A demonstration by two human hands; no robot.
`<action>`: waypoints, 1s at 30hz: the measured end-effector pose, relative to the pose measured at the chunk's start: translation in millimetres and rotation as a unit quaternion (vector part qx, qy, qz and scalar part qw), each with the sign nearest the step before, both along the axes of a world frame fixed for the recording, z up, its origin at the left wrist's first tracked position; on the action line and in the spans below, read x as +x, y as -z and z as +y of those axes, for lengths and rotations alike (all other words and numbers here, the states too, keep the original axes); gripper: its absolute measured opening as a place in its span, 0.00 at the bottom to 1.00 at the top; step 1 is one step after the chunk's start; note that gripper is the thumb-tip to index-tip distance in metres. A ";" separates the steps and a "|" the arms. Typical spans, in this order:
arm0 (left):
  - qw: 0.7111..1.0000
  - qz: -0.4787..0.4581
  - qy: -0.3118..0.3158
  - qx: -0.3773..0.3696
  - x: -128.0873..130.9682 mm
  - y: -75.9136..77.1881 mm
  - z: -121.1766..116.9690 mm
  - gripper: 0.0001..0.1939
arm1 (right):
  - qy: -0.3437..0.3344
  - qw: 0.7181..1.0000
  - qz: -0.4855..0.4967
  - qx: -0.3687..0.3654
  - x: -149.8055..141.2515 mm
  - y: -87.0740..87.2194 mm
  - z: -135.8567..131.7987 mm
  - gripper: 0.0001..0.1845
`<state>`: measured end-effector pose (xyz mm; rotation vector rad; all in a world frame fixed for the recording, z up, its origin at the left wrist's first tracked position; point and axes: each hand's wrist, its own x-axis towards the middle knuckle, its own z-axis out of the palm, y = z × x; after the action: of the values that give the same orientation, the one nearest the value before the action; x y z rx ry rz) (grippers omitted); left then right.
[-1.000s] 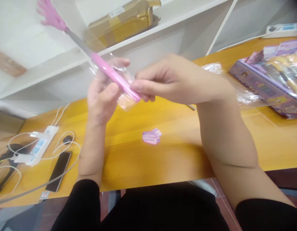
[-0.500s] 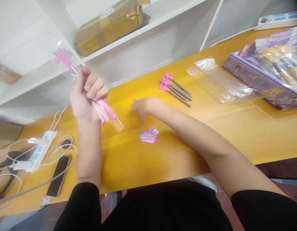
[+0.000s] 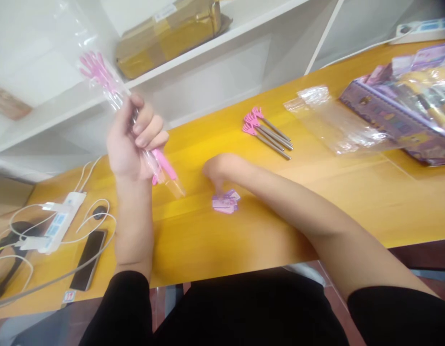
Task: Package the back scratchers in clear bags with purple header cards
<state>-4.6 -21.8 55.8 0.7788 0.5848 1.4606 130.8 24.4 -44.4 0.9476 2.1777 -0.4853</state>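
Note:
A pink back scratcher point(image 3: 98, 69) in a clear plastic sleeve point(image 3: 177, 187) is wrapped in the raised fingers of my left hand point(image 3: 134, 137). Its hand-shaped head points up and left, and the pink handle sticks out below my palm. My right hand point(image 3: 217, 170) bends down over a small fanned pile of pink and purple cards point(image 3: 225, 204) on the table. A stretched fingertip appears to touch the top card; the other fingers are partly hidden and blurred. Several back scratchers point(image 3: 269, 134) with pink heads and metal rods lie behind that hand.
Clear plastic bags point(image 3: 330, 120) lie right of the metal rods, beside a purple display box point(image 3: 395, 120) of packaged goods. A power strip point(image 3: 62, 223) with cables and a phone point(image 3: 89, 259) are at the left. A cardboard box point(image 3: 168, 38) sits on the shelf.
My right hand has let go of the sleeved back scratcher and come down to the cards. My left hand has closed around the back scratcher and sleeve, tilting them more upright.

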 end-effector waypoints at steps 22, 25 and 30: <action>0.985 0.163 0.037 0.036 5.3 15.5 -1.5 0.29 | -0.016 0.974 0.171 -0.149 25.9 4.3 34.5 0.14; 0.982 0.180 0.047 0.043 6.1 18.2 -0.6 0.29 | 0.009 0.955 0.258 -0.145 43.4 -13.5 36.7 0.11; 0.975 0.194 0.079 0.078 7.5 23.8 -1.4 0.28 | 0.053 0.906 0.412 -0.084 81.9 -49.0 27.8 0.21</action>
<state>2.8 -23.2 32.1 1.2230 0.6883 1.2246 212.6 52.2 4.6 0.8512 2.7504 -1.2950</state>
